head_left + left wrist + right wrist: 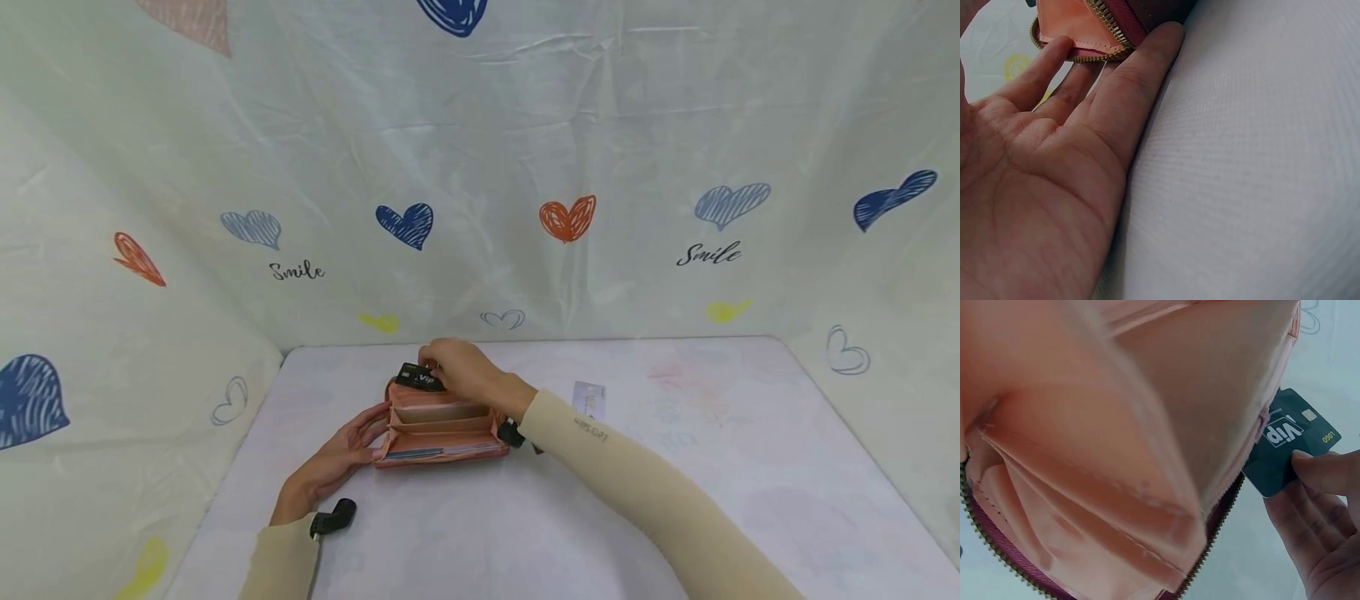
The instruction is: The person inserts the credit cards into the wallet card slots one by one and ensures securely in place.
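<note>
An unzipped wallet (450, 427) with a peach lining lies on the table, its compartments facing up. Along its front pocket show the edges of several cards (416, 454). My right hand (463, 371) is at the wallet's back edge and pinches a dark green "Vip" card (1285, 434) between thumb and fingers. In the right wrist view the card overlaps the wallet's zipped edge. My left hand (341, 454) rests at the wallet's left side, its mostly straight fingers touching the brass-toothed zipper (1110, 25) edge.
Right of the wallet, a pale card (589, 398) lies on the white table (712, 467), partly behind the right sleeve. A white curtain (480, 150) printed with hearts hangs behind and at the sides. Black cameras (333, 518) sit on both wrists.
</note>
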The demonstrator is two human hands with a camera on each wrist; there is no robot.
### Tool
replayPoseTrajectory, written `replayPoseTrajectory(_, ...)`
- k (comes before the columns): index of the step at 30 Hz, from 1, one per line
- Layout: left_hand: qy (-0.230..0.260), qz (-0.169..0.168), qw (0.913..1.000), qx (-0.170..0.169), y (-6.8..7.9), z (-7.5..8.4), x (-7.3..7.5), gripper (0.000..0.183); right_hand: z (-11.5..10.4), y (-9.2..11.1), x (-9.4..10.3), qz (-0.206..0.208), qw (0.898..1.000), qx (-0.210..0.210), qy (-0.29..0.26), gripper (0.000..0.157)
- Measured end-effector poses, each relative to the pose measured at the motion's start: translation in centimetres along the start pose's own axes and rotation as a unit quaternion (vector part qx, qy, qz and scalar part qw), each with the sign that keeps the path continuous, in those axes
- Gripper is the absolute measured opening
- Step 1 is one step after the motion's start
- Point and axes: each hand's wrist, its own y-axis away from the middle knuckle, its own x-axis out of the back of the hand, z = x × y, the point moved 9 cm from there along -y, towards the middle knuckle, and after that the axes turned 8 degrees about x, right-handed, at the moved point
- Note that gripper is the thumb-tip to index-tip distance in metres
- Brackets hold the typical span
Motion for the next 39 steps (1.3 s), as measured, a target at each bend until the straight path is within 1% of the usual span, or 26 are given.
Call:
replayPoseTrajectory(3, -0.002, 0.004, 1.0000, -0.002, 0.3, -0.1, 0.2, 0.089, 0.0, -0.1, 0.0, -0.001, 1.000, 0.000, -0.023, 0.017)
replayPoseTrajectory(6, -0.007, 0.004, 0.9999, -0.008, 0.3, -0.1, 0.2, 0.088, 0.6, 0.2, 0.4, 0.022, 0.998, -0.011, -0.060, 0.016)
replayPoseTrajectory(9, -0.008, 0.005, 0.9999, -0.010, 0.0, 0.0, 0.3, 0.088, 1.7, 0.8, 0.9, 0.050, 0.994, -0.036, -0.093, 0.015)
replayPoseTrajectory(13, -0.005, 0.006, 1.0000, -0.005, -0.6, 0.2, 0.2, 0.089, 3.0, 1.6, 1.7, 0.073, 0.989, -0.060, -0.118, 0.015)
replayPoseTrajectory(18, 0.001, 0.010, 0.9999, 0.005, -0.6, 0.1, 0.2, 0.090, 3.6, 2.0, 2.5, 0.096, 0.983, -0.066, -0.145, 0.015)
replayPoseTrajectory(22, 0.002, 0.013, 0.9999, 0.007, -0.5, -0.1, 0.3, 0.090, 3.8, 2.1, 2.7, 0.102, 0.980, -0.070, -0.154, 0.015)
replayPoseTrajectory(27, 0.004, 0.012, 0.9999, 0.002, -0.4, 0.1, 0.3, 0.090, 3.7, 1.9, 2.5, 0.100, 0.982, -0.060, -0.147, 0.014)
replayPoseTrajectory(31, 0.007, 0.013, 0.9999, 0.001, -0.4, 0.1, 0.4, 0.091, 3.0, 1.4, 2.3, 0.096, 0.988, -0.038, -0.117, 0.012)
replayPoseTrajectory(34, 0.007, 0.012, 0.9999, 0.002, -0.4, 0.1, 0.3, 0.091, 2.3, 1.1, 1.9, 0.080, 0.993, -0.025, -0.086, 0.013)
replayPoseTrajectory(39, 0.001, 0.015, 0.9998, 0.009, -0.4, 0.0, 0.2, 0.091, 1.4, 0.3, 0.9, 0.035, 0.999, -0.005, -0.037, 0.015)
